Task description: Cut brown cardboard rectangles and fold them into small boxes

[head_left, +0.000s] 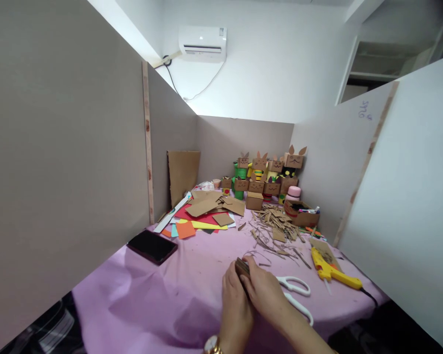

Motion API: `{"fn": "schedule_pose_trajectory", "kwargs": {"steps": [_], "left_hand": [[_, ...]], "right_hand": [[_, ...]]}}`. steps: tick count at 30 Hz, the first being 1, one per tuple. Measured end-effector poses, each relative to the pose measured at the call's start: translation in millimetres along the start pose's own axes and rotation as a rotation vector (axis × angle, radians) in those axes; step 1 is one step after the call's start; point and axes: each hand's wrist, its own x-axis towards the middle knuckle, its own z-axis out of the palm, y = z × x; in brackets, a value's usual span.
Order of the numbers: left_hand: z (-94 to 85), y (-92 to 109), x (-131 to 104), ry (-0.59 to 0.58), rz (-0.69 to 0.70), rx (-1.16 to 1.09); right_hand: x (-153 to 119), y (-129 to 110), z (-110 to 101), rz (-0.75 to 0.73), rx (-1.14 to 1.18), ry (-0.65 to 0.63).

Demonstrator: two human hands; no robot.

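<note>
Lower centre, the left hand [235, 300] and right hand [265, 294] are together pinching a small brown cardboard piece [242, 267]; at right, an open brown cardboard box [301, 215] is holding markers.

A table [162, 300] under pink cloth carries scissors [295, 290]; right of them a glue gun [332, 270], behind them cardboard scraps [276, 228], far left a phone [152, 246].

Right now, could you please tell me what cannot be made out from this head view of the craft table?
- Cardboard piece: mostly covered by the left hand and right hand; its shape is unclear.
- Scissors: blades hidden behind the right hand.
- Glue gun: cord runs off the table edge.
- Marker box: contents too small to tell.
- Cardboard figures: drawn faces too small.
</note>
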Motion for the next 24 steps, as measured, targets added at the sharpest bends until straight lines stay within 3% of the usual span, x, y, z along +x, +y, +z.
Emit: {"fn": "schedule_pose_trajectory", "kwargs": {"steps": [5,17,24], "left_hand": [[-4.9,0.7,0.3,-0.054,0.028,-0.033],[-7.9,-1.8,-0.1,-0.058,0.042,-0.092],[-7.2,-2.8,2.2,-0.070,0.016,-0.093]], "right_hand": [[-4.5,-4.2,0.1,0.011,-0.014,0.007],[-4.1,-3.6,1.7,-0.025,0.011,-0.007],[-0.6,10.7,-10.5,-0.053,0.214,-0.035]]}}
